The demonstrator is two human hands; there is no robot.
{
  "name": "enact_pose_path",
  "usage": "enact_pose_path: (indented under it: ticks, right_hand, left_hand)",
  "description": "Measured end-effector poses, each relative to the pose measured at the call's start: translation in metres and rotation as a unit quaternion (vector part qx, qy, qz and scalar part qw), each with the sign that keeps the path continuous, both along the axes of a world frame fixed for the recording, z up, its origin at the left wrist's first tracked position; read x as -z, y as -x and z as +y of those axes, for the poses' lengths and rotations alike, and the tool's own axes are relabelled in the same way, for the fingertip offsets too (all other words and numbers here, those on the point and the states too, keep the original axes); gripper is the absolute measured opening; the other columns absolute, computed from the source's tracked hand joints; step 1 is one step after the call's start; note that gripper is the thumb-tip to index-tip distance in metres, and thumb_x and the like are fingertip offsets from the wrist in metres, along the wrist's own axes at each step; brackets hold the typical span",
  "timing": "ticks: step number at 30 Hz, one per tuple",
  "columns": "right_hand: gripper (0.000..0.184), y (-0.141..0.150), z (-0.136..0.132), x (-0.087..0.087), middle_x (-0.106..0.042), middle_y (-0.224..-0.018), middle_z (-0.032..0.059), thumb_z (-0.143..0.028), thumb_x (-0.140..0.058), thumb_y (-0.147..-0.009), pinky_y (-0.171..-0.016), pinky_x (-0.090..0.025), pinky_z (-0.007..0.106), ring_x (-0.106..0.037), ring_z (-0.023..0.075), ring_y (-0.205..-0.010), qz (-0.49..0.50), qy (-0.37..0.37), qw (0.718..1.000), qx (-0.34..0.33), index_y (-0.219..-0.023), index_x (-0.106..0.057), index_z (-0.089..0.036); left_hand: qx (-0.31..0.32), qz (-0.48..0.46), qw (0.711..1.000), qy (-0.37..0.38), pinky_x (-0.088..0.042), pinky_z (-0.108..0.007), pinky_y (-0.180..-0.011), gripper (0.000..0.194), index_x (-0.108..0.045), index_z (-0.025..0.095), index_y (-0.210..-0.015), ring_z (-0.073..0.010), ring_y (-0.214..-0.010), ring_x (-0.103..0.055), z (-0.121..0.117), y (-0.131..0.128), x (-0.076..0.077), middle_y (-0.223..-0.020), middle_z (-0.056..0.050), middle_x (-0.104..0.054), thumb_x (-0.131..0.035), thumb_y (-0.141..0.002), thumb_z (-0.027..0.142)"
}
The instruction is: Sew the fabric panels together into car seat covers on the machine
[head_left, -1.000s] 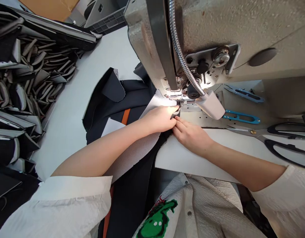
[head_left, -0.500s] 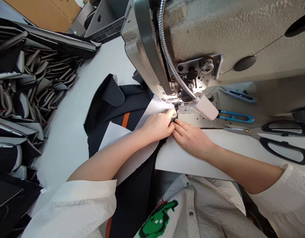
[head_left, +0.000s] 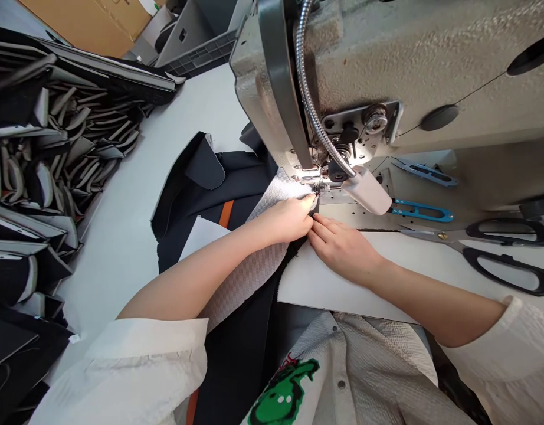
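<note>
"At the lit needle end of the sewing machine (head_left: 387, 59), where does the navy fabric (head_left: 210, 200) lie?"

"One corner sits right by the needle; the rest spreads over the white tabletop (head_left: 117, 236) and drops past its near edge. An orange strip (head_left: 226, 213) crosses it, and pale mesh (head_left: 239, 289) lies on top."

"And the hands?"

"The left hand (head_left: 289, 219) is closed, thumb and bent fingers pinching the navy fabric. The right hand (head_left: 340, 245) rests low just beside it, fingertips touching the same corner; whether they grip, I cannot tell."

"Anything else near the right hand?"

"Black-handled scissors (head_left: 442, 235), and beyond them blue thread snips (head_left: 425, 203) beside the white lamp head (head_left: 368, 192)"
</note>
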State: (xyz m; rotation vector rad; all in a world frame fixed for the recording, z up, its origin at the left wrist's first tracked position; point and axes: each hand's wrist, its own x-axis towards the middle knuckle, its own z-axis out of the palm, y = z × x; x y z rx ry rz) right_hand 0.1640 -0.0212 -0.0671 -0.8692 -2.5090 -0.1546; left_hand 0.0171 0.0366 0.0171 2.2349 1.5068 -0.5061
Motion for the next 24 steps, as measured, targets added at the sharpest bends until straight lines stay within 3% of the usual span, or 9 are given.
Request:
enact_pose_path:
  ticks: [5,10,15,24]
  right_hand:
    - [0.034,0.001,0.001,0.002,-0.061,-0.122,0.0235,-0.007,-0.044,-0.091,-0.098,-0.048,0.04,-0.056,0.0279,-0.117,0.008,0.03,0.999,0.011,-0.12,-0.058,0.002]
    - [0.03,0.001,0.001,-0.001,-0.063,-0.118,0.0189,-0.008,-0.039,-0.093,-0.1,-0.046,0.04,-0.056,0.0262,-0.118,0.022,0.036,0.999,-0.009,-0.113,-0.061,-0.005]
    - [0.03,0.002,-0.002,-0.004,-0.063,-0.117,0.0203,-0.007,-0.038,-0.093,-0.097,-0.047,0.04,-0.058,0.0257,-0.115,0.011,0.027,0.999,-0.022,-0.114,-0.06,-0.006]
    - [0.032,0.006,-0.003,-0.003,-0.06,-0.124,0.0225,-0.006,-0.039,-0.092,-0.098,-0.047,0.04,-0.056,0.0276,-0.118,0.017,0.048,0.999,-0.001,-0.118,-0.058,-0.003]
  left_hand:
    - [-0.007,-0.068,0.997,-0.035,-0.045,-0.033,-0.1,0.051,-0.048,0.015,-0.134,-0.0245,-0.121,-0.054,0.003,0.006,0.01,-0.132,-0.011,-0.058,-0.037,-0.085,0.018]
    - [0.004,-0.114,0.992,-0.059,-0.046,-0.032,-0.1,0.043,-0.058,0.018,-0.123,-0.0229,-0.115,-0.058,0.006,0.013,0.011,-0.123,-0.007,-0.063,-0.042,-0.083,0.019]
    - [0.028,-0.103,0.994,-0.038,-0.045,-0.03,-0.101,0.045,-0.054,0.021,-0.128,-0.0225,-0.118,-0.057,0.006,0.016,0.006,-0.126,-0.004,-0.062,-0.044,-0.084,0.024]
    - [0.007,-0.065,0.996,-0.062,-0.048,-0.033,-0.095,0.044,-0.056,0.017,-0.128,-0.0243,-0.11,-0.061,0.001,0.004,0.009,-0.121,-0.01,-0.065,-0.038,-0.088,0.018]
